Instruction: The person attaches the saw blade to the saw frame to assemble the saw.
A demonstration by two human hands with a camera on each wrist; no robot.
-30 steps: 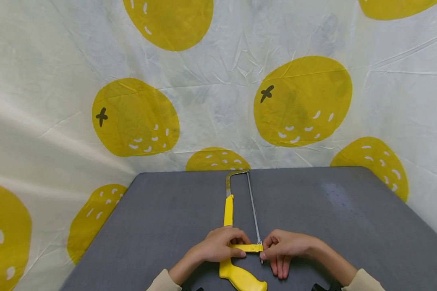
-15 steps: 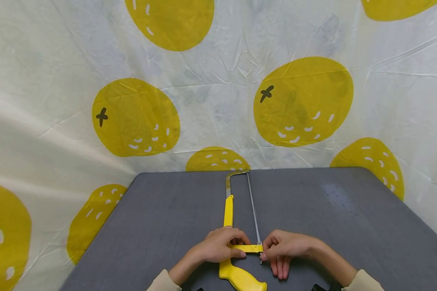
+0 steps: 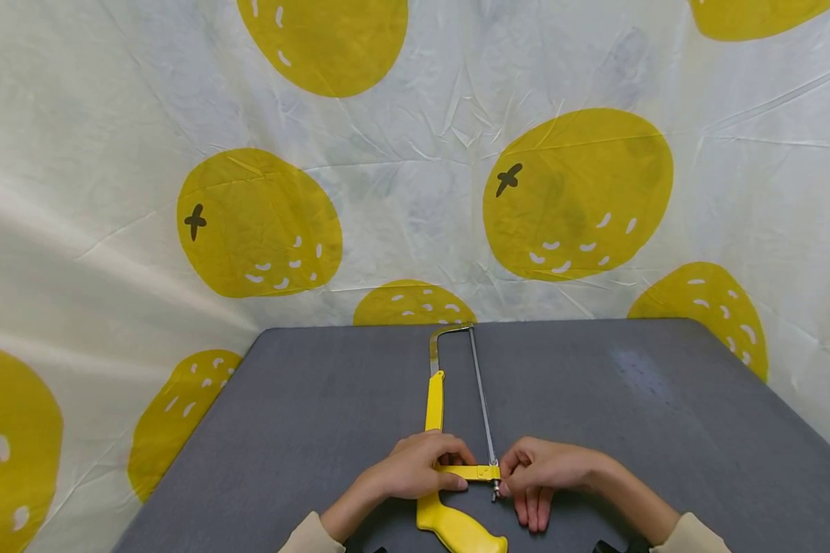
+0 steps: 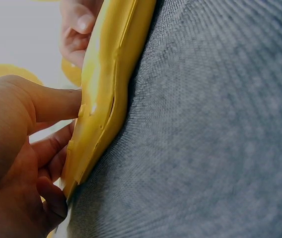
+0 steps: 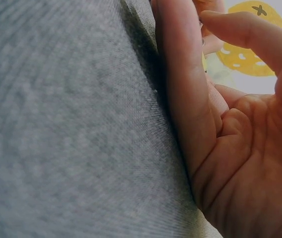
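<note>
A yellow hacksaw (image 3: 459, 530) lies flat, its handle toward me and its thin blade (image 3: 483, 399) on the right side of the frame. My left hand (image 3: 418, 465) grips the yellow frame just above the handle, thumb on the near side of the crosspiece. At the blade's near end, my right hand (image 3: 553, 468) has thumb and forefinger at a small metal wing nut (image 3: 495, 491), its other fingers resting on the cloth. The left wrist view shows the handle (image 4: 104, 84) up close beside the left hand. In the right wrist view, the right hand (image 5: 250, 148) hides the nut.
Dark grey fabric covers the table (image 3: 318, 399). A pale curtain (image 3: 415, 200) printed with large yellow fruit hangs behind and along the left. The saw's far tip reaches close to the table's back edge.
The wing nut has turned a little, and the right fingertips have shifted slightly on it. The left hand and the hacksaw stay in place.
</note>
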